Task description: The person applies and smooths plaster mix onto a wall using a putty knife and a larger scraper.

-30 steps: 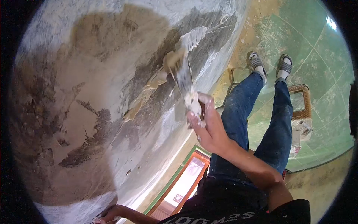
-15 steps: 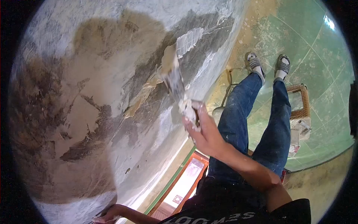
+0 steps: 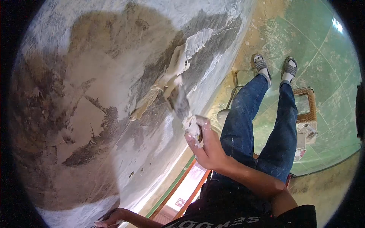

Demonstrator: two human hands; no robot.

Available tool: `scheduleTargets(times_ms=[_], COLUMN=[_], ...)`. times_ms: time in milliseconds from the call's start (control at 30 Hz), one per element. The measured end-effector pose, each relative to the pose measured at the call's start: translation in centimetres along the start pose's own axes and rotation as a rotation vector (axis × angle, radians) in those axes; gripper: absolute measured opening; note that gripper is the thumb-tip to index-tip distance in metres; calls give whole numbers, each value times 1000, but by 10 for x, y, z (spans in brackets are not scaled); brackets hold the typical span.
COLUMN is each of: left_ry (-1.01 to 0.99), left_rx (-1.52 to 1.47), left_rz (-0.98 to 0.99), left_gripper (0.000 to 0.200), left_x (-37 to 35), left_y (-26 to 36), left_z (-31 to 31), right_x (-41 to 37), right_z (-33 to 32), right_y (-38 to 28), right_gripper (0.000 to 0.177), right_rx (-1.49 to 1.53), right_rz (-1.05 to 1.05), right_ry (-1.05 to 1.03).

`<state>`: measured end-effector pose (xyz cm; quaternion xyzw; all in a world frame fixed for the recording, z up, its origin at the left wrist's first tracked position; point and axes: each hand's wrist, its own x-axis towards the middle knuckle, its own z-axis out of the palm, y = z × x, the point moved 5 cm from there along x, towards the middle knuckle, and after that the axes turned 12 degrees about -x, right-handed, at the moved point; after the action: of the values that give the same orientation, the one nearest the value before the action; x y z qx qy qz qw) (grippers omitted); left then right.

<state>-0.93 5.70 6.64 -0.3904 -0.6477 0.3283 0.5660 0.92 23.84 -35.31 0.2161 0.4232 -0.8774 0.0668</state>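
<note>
My right hand (image 3: 205,142) is closed around the putty-smeared handle of a putty knife (image 3: 178,99). Its broad blade points up and left, with the tip against a ridge of wet, cream-coloured putty (image 3: 176,66) on the wall (image 3: 152,136). Thinner putty trails down-left from the blade, and a ribbed patch lies above it. At the lower left edge, my left hand (image 3: 109,219) is beside the wall, its fingers stretched out and partly cut off by the view. Nothing shows in it.
Dusty green floor tiles (image 3: 300,49) lie at the right. A brown-rimmed stool or basket (image 3: 313,102) stands beside my legs (image 3: 243,117), with a pale box (image 3: 300,141) near it. An orange-framed doorway (image 3: 190,178) shows low in the view. My shadow covers part of the wall.
The putty knife has moved down along the wall, leaving a thick smear of putty above the blade. My right hand has dropped slightly with it. The left hand stays in about the same place.
</note>
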Motion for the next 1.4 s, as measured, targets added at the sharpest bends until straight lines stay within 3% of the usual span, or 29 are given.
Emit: scheduleTargets(times_ms=[100, 200, 333, 400, 533, 667, 733, 800, 900, 1033, 1233, 1300, 1333, 1400], left_ry=[54, -32, 36, -67, -45, -110, -99, 91, -67, -51, -79, -105, -104, -90], left_rx=[34, 23, 88, 13, -13, 24, 82, 93, -34, 29, -31, 40, 41, 80], left_rz=[44, -12, 17, 0, -73, 103, 186, 167, -14, 104, -47, 277, 278, -13], left_gripper=[50, 49, 50, 53, 54, 55, 54, 51, 48, 49, 48, 48, 48, 48], left_x=[-10, 10, 9, 25, 26, 19, 13, 4, 23, 21, 30, 32, 27, 11], left_y=[-22, 17, 15, 40, 39, 37, 33, 20, 38, 38, 45, 67, 57, 16], left_z=[-7, 3, 2, 10, 10, 8, 9, 5, 10, 10, 14, 18, 15, 4], right_x=[22, 20, 2, 8, 29, 6, -4, 2, 4, 9, 19, 18, 17, 16], right_z=[-10, -6, -5, -19, -28, -17, -25, -34, -37, -33, -43, -49, -54, -58], right_y=[-14, -6, 16, 10, 5, 23, 26, 32, 37, 28, 3, -3, -6, 3], right_gripper=[39, 38, 40, 38, 35, 34, 36, 37, 36, 33, 32, 31, 29, 29], right_rx=[-38, -101, -90, -94, -31, -122, -101, -135, -174, -213, -118, -146, -175, -147], right_rz=[-65, -3, 46, 64, 12, -51, 51, 84, 108, 42, 69, 31, -9, 31], right_ry=[82, 39, 39, 136, 92, 125, 127, 127, 120, 121, 111, 175, 240, 245])
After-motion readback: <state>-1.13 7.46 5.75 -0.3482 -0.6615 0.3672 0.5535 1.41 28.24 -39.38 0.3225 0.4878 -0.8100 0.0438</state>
